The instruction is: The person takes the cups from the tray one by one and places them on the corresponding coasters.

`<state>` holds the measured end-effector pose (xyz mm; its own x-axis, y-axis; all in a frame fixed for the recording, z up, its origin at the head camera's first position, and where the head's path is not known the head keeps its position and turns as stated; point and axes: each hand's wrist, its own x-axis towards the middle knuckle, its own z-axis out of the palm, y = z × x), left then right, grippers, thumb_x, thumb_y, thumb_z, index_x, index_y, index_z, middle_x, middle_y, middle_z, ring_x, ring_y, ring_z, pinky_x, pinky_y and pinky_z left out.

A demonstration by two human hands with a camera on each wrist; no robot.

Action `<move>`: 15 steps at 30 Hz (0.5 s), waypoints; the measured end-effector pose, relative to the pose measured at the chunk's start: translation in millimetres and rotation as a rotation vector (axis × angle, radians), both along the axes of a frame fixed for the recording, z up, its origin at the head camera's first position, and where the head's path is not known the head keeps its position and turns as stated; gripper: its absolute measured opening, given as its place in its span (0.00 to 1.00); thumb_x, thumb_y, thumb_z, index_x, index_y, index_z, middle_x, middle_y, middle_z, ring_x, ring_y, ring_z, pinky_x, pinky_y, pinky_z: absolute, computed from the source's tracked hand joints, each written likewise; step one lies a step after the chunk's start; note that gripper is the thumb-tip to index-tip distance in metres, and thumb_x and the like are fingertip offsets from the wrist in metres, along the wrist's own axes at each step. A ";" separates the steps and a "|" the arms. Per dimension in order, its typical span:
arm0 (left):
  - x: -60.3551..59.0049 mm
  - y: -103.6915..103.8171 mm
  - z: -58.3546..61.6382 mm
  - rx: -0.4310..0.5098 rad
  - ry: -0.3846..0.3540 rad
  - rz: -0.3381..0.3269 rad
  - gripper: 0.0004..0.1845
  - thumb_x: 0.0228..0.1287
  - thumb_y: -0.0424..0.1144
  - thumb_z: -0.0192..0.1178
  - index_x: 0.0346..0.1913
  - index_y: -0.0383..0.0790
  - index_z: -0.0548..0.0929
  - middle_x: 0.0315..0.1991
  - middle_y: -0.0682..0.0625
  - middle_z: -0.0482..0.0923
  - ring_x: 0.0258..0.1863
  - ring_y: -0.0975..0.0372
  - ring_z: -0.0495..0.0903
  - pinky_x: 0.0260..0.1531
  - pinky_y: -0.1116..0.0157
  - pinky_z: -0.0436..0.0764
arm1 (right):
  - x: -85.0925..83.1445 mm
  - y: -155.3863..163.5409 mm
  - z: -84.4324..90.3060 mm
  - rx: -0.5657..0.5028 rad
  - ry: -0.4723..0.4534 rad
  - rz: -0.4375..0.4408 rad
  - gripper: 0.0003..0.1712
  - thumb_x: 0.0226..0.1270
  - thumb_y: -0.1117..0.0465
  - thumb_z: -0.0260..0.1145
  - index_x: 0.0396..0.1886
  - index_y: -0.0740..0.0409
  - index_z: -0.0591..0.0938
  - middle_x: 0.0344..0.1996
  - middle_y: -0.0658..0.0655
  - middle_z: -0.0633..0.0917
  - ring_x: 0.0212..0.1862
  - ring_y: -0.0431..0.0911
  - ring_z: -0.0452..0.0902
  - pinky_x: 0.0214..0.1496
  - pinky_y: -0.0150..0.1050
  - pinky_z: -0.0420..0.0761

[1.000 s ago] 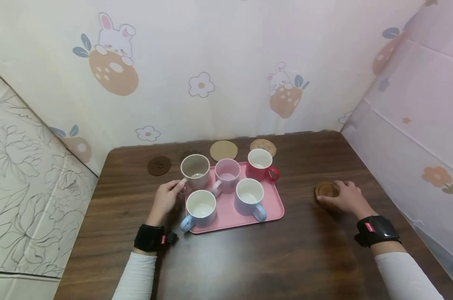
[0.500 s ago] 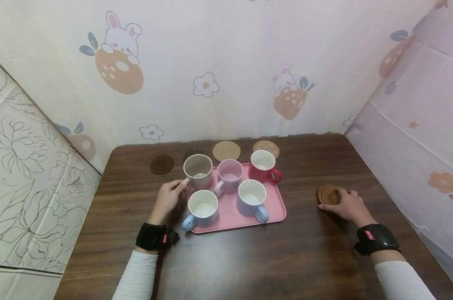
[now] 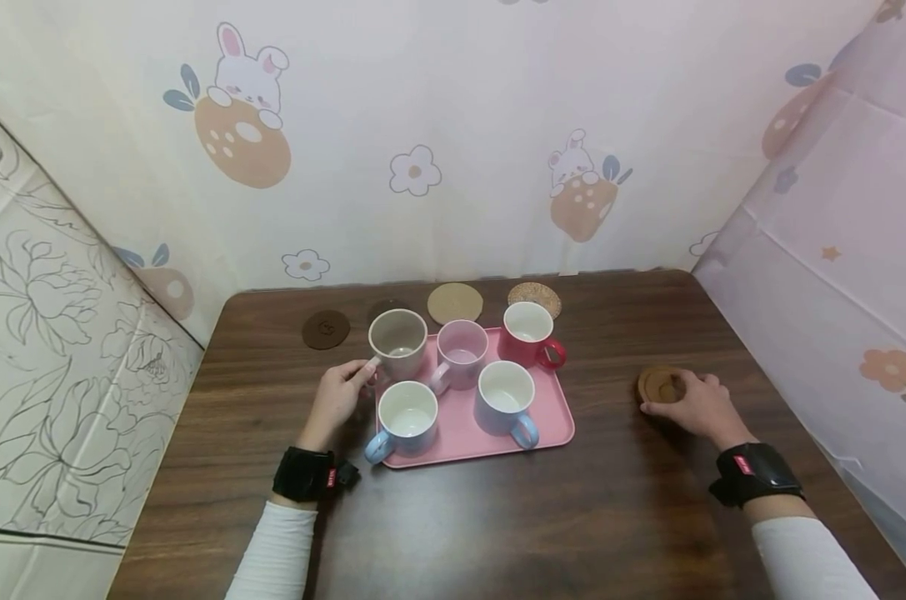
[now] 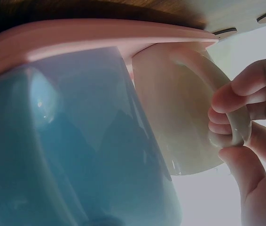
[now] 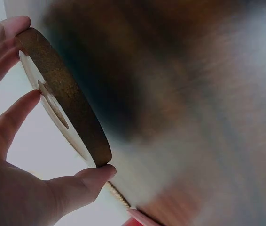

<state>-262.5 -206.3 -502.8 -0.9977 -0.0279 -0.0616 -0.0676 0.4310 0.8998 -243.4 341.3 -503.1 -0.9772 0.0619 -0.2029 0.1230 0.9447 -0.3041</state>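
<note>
My left hand point(image 3: 364, 375) pinches the handle of a beige mug point(image 3: 397, 337) that stands at the back left corner of a pink tray point(image 3: 553, 421). In the left wrist view my fingers point(image 4: 231, 122) curl round that handle, with the beige mug point(image 4: 180, 117) behind a light blue mug point(image 4: 76, 141). My right hand point(image 3: 678, 398) grips a round wooden coaster point(image 3: 657, 385) on the table, right of the tray. The right wrist view shows the thumb point(image 5: 86, 179) and fingers on the rim of the coaster point(image 5: 62, 99).
The tray also holds a pink mug point(image 3: 460, 350), a red mug point(image 3: 526, 333), a light blue mug point(image 3: 406, 412) and a lavender mug point(image 3: 503, 392). Behind it lie a dark coaster point(image 3: 325, 329), a cork coaster point(image 3: 455, 302) and a woven coaster point(image 3: 534, 296). Curtained walls close in the brown table point(image 3: 498, 517).
Almost nothing has moved. My right fingers have shifted a little over the wooden coaster. My left hand keeps its hold on the beige mug's handle.
</note>
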 end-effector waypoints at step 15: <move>-0.3 0.4 -1.8 0.003 0.003 0.013 0.15 0.73 0.41 0.53 0.46 0.32 0.84 0.38 0.36 0.83 0.28 0.58 0.80 0.32 0.64 0.79 | -74.6 3.0 21.7 -0.029 -0.006 0.061 0.64 0.57 0.28 0.63 0.71 0.75 0.55 0.62 0.88 0.56 0.60 0.82 0.52 0.54 0.75 0.64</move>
